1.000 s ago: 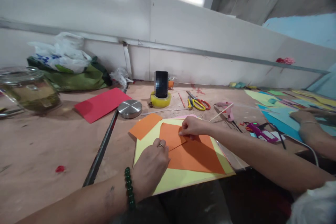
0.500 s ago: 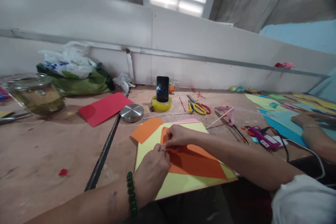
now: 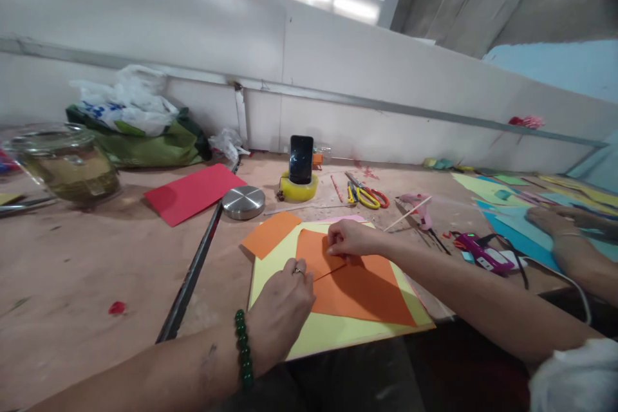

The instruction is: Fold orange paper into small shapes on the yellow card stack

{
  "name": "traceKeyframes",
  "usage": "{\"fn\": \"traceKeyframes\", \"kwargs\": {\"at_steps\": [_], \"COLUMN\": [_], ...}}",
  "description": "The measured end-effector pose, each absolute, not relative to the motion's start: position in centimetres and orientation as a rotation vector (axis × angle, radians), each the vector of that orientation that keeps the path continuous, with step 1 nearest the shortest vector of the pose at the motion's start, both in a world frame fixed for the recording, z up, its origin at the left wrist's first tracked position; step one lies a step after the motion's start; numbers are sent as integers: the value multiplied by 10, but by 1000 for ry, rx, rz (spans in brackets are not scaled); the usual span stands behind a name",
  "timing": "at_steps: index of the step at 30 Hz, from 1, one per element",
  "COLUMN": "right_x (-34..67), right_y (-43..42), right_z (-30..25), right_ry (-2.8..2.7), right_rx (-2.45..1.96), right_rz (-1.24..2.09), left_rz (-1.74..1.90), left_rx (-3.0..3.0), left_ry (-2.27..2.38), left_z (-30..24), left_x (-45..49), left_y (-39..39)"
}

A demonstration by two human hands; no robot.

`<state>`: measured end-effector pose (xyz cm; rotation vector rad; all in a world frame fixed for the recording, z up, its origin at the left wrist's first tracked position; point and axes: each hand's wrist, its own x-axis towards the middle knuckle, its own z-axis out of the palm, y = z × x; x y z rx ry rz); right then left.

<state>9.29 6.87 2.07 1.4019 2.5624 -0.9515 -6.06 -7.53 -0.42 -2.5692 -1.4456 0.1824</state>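
A folded orange paper [image 3: 360,283] lies on a yellow sheet [image 3: 333,328] at the table's near edge. My left hand [image 3: 284,306], with a ring and a green bead bracelet at the wrist, rests curled on the paper's left corner and presses it down. My right hand [image 3: 350,239] has its fingers closed and pressed on the folded flap along the crease. A second orange piece [image 3: 268,234] sticks out from under the yellow sheet at the left.
Behind the papers stand a phone [image 3: 301,159] on a yellow tape roll, a steel lid [image 3: 243,201], scissors [image 3: 364,194] and a red sheet [image 3: 193,192]. A glass jar [image 3: 65,164] sits far left. Another person's hand [image 3: 555,222] rests on blue paper at right, near a glue gun [image 3: 477,250].
My right hand slid left along the fold to meet my left hand, then moved back right along the crease. My left hand stayed on the paper's corner.
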Motion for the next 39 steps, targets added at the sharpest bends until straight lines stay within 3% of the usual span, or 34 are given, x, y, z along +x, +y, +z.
{"fn": "traceKeyframes", "kwargs": {"at_steps": [4,10,19,27,32,39], "right_x": [69,55,100,80,50,81], "right_y": [55,51,72,63,47,73], "right_z": [26,25,9,21,19,10], "right_ry": [2653,2410,2412,2718,2528,2447], "right_rx": [1341,1252,1397,1418,1169,1276], "right_rz": [-882,-1206,-1307,-930,-1162,-1272], "left_rz": [196,313,118,183,172,114], "left_rx": [-2552,-2594,-2582,-2521,-2508,-2479], "left_ry": [-1457,-1432,-1530,-1533,-1543,-1567], "left_z": [-4,6,-6,-10,-13,-13], "left_x": [-60,-59,-60,-57,-58,-59], "left_y": [-74,-74,-74,-77,-75,-75]}}
